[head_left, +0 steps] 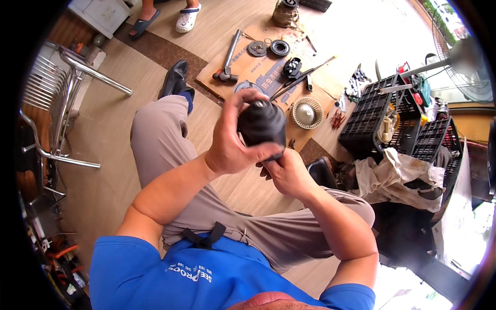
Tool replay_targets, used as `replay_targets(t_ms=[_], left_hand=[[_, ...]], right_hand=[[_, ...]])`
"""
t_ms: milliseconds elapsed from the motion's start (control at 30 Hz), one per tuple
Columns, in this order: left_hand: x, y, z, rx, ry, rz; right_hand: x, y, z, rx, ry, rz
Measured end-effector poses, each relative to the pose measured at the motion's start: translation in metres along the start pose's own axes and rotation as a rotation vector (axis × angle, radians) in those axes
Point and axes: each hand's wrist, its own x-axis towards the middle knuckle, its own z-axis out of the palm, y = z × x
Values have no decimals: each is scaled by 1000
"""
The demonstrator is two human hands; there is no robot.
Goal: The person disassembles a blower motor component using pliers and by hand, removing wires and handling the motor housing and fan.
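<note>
In front of me, above the floor, my left hand (230, 134) is wrapped round a black, stepped cylindrical part (262, 124) that looks like a small motor. Its fingers reach over the top, and the thumb lies across the near side. From below on the right, my right hand (289, 173) grips the part's lower end, with its fingers partly hidden. Motion smears the part, so finer detail is lost. Beyond it lies a sheet of cardboard (248, 57) with a hammer (226, 75), a pale finned blower wheel (307, 113), two dark round discs (268, 48) and a black bracket-like piece (292, 67).
Black plastic crates (367, 111) full of parts stand at the right, with a pale cloth (400, 178) draped by them. Above them is a fan (462, 54). A metal-framed chair (72, 103) stands left. Another person's feet (187, 18) show at the far edge.
</note>
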Motion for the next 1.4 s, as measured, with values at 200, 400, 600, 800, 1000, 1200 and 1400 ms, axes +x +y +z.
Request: replay_targets(t_ms=[200,400,600,800,1000,1200,1400], left_hand=[[-1,10,3,137,-109,110],[-3,10,5,204,-91,234],[-2,11,3,252,-116,198],[1,9,7,192,-96,142],[0,7,13,201,-93,94],[0,5,11,-236,-119,-421],[17,-2,-13,-784,86,-722]], right_hand=[[17,29,-1,-117,130,-571],[19,28,1,-162,172,-719],[21,41,-3,-145,122,-648],[20,41,4,-142,150,-596],[19,39,0,-152,217,-558],[21,54,7,-101,264,-363],[8,13,1,-366,242,-459]])
